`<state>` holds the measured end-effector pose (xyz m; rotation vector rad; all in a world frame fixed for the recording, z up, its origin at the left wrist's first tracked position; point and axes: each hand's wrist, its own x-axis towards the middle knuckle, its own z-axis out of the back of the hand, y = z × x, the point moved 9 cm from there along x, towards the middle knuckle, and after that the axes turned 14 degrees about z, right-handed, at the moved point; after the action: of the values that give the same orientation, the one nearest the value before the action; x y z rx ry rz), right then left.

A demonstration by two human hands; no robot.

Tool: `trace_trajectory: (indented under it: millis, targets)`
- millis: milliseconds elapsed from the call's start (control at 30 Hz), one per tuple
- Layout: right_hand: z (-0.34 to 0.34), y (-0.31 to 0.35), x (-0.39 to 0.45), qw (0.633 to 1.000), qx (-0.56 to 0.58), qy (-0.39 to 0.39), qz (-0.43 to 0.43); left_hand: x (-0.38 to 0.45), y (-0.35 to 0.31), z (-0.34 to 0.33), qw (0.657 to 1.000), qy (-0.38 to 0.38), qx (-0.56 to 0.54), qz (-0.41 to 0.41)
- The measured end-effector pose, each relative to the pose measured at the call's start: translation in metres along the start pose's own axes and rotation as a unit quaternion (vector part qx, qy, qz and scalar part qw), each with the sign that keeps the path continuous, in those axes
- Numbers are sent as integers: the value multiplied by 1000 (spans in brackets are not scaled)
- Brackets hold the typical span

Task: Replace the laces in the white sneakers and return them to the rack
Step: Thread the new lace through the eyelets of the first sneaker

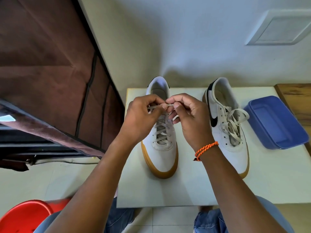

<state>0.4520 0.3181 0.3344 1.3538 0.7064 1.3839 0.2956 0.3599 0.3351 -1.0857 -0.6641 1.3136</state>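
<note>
Two white sneakers with gum soles stand on a white table, toes toward me. The left sneaker has its grey lace threaded through the eyelets. Above its tongue my left hand and my right hand each pinch a part of that lace, fingertips almost touching. The right sneaker, with a black swoosh, has a loose lace lying untied over its opening.
A blue plastic tub sits on the table right of the sneakers. A brown fabric-covered rack stands to the left. A red stool is at the lower left. A wooden surface adjoins the table at the right.
</note>
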Motion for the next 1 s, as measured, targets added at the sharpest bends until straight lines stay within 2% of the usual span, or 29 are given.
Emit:
trace_trajectory:
  millis: [233, 267, 333, 400, 433, 633, 800, 1000]
  targets:
    - [-1, -6, -2, 1000, -12, -7, -24, 2, 11, 6, 996, 16, -58, 64]
    - [1, -8, -2, 999, -23, -14, -32, 4, 12, 9, 997, -2, -42, 59]
    - [5, -12, -4, 997, -48, -25, -47, 3, 9, 16, 994, -74, 74, 25]
    - [6, -14, -5, 996, -67, -23, -55, -3, 0, 16, 972, -131, 196, -7]
    - [6, -14, -6, 995, -71, -22, -60, -4, -3, 14, 967, -138, 212, -11]
    - [8, -14, -6, 993, -84, -27, -78, -5, -3, 23, 974, -165, 157, -5]
    - [11, -14, -7, 991, -105, -28, -80, -11, -9, 16, 956, -173, 234, -19]
    - [13, -16, -7, 988, -125, -38, -81, -13, -13, 7, 946, -160, 274, -58]
